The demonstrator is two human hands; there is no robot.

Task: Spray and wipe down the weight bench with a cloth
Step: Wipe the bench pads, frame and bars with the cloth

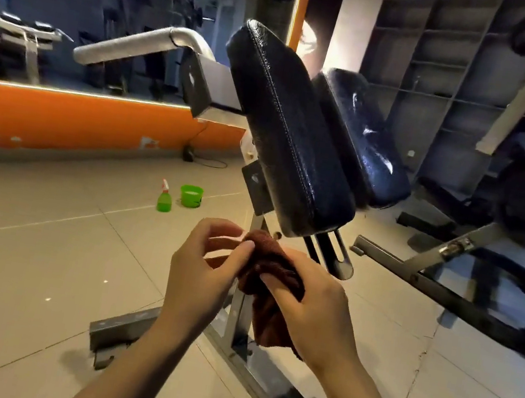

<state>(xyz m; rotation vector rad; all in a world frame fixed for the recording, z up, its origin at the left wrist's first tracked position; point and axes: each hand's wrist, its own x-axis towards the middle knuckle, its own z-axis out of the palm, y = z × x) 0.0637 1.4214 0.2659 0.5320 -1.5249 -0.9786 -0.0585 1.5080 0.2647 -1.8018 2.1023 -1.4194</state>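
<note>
Green spray bottle (165,198) & small green tub (191,196) stand on the tiled floor (20,245), well apart from the hands, left of the bench frame. Left hand (202,279) pinches the top fold of the brown cloth (269,283) w/ thumb & fingertip; right hand (312,308) clasps the bunched middle, tail hanging below. Both sit just under the near black pad (287,126); the far pad (362,135) looks wet or glossy. Probably refolding: aim for a flat, clean face, then wipe the near pad top to bottom incl. the stitched edge.
</note>
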